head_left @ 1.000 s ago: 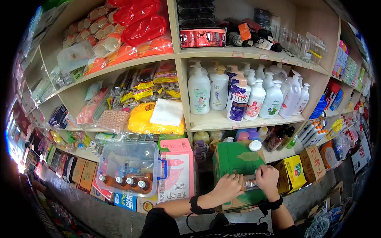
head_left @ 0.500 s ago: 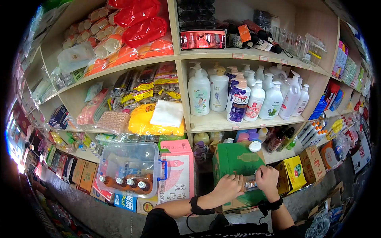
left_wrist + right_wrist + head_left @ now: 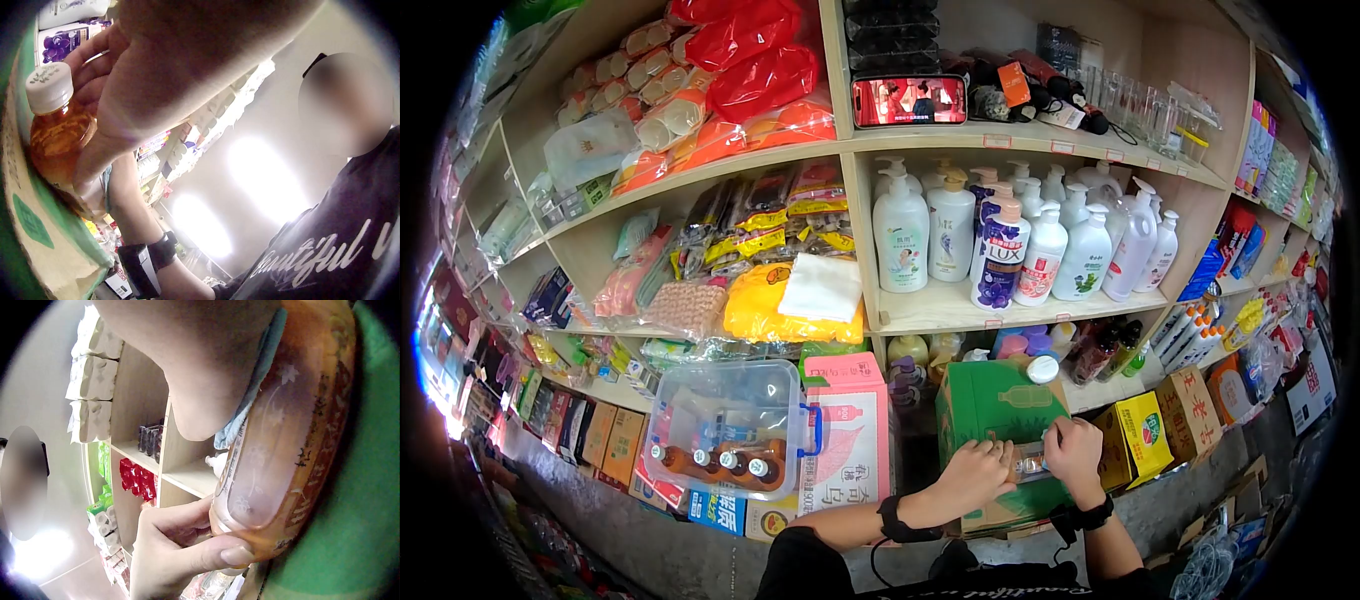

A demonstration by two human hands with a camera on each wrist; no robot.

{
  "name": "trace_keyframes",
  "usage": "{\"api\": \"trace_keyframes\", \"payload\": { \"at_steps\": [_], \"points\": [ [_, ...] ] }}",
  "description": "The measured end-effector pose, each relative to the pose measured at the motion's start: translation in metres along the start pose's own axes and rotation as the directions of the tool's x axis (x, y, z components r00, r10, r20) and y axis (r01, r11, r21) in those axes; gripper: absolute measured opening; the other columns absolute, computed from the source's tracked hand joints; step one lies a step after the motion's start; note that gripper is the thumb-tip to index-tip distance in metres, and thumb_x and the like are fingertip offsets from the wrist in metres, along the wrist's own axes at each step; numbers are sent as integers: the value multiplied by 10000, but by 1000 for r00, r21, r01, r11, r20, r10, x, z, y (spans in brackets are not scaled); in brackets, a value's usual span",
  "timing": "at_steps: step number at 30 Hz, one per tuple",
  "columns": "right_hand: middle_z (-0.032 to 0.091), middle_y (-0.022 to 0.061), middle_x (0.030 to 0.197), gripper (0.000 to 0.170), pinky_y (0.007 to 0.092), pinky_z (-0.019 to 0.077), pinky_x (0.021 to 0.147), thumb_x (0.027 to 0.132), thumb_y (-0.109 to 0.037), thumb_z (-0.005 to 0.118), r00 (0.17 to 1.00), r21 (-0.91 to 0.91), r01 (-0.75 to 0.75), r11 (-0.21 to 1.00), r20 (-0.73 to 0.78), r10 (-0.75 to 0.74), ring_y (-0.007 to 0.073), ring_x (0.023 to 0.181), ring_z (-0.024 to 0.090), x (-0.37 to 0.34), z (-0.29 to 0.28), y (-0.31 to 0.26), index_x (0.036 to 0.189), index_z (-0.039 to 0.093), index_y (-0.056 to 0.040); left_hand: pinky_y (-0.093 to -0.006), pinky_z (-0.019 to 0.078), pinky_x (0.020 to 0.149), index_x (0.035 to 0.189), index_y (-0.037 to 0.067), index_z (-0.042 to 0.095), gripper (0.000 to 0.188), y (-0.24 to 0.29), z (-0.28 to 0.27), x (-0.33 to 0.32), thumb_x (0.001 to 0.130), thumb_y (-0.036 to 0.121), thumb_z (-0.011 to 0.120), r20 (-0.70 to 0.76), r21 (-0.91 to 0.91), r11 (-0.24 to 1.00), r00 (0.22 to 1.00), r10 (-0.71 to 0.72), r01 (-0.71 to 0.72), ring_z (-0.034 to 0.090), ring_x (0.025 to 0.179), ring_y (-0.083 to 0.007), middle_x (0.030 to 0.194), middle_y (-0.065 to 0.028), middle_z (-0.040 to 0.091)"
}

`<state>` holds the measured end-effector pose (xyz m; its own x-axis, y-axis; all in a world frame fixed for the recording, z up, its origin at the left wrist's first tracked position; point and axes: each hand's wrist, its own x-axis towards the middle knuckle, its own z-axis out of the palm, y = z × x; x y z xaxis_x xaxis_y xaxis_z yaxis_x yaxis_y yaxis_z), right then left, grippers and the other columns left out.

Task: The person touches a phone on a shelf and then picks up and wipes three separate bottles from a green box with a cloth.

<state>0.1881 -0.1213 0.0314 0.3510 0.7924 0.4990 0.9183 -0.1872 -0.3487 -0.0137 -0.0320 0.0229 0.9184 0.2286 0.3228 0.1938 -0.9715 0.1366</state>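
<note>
An amber plastic bottle (image 3: 1030,463) lies on its side on top of a green carton (image 3: 1000,400). In the left wrist view its white screw cap (image 3: 49,87) shows at the near end. My left hand (image 3: 973,476) grips the bottle near the cap, thumb along its side in the right wrist view. Over the other end, my right hand (image 3: 1077,455) holds a small blue cloth (image 3: 253,394) against the bottle wall. Most of that cloth is hidden under the hand. A pale, leaf-patterned panel (image 3: 269,456) runs along the bottle.
A clear plastic bin (image 3: 725,400) with blue latches, holding several amber bottles (image 3: 730,460), stands left beside a pink carton (image 3: 840,430). Pump bottles (image 3: 1000,250) line the shelf ahead, under a phone (image 3: 910,101) showing a video. Yellow box (image 3: 1140,435) stands right.
Both hands and the bottle stay in nearly the same place. The picture on the phone screen differs.
</note>
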Motion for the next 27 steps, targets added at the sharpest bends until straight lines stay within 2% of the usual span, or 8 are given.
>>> {"api": "trace_keyframes", "payload": {
  "at_steps": [27],
  "points": [
    [611, 207, 647, 194, 510, 496, 566, 859, -140, 618, 1000, -3, 6, 1000, -7, -6, 417, 609, 631, -1, 0, 1, 705, 616, -22, -343, 559, 851, 1265, -112, 655, 751, 0, -3, 0, 834, 491, 775, 1, 14, 1000, 1000, 5, -5, 696, 985, -257, 1129, -181, 732]
  ]
}}
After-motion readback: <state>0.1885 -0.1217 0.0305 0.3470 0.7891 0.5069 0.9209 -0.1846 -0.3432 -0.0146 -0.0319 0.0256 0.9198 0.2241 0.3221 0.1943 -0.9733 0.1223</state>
